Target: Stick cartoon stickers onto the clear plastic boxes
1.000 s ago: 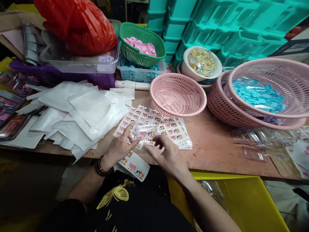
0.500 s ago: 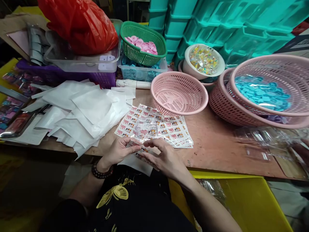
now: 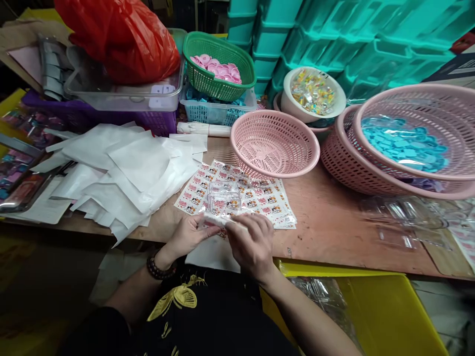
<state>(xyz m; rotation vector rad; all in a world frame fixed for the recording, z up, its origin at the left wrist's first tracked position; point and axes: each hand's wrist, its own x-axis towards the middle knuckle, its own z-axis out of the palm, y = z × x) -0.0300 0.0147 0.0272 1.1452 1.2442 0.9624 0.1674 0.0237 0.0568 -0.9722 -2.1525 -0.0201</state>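
My left hand (image 3: 189,235), with a beaded bracelet at the wrist, is closed in a pinch on the left end of a small clear-and-white piece (image 3: 214,220). It looks like a clear plastic case, seen nearly edge-on. My right hand (image 3: 254,242) is closed over its right end, back of the hand up, hiding most of that side. Just beyond the fingers, clear plastic cases (image 3: 223,189) rest on cat-printed sticker sheets (image 3: 276,205). Below my hands a white sheet (image 3: 213,256) hangs at the table edge, over my lap.
White backing papers (image 3: 129,158) are heaped on the left. A pink basket (image 3: 274,141) stands behind the stickers. More pink baskets (image 3: 415,94) hold blue pieces on the right, near clear plastic cases (image 3: 404,212). At the back are a green basket (image 3: 218,47) and a white bowl (image 3: 287,94).
My right hand has turned over, its fingers now curled down on the piece instead of spread around it. The piece has tilted to edge-on; my left hand keeps its pinch.
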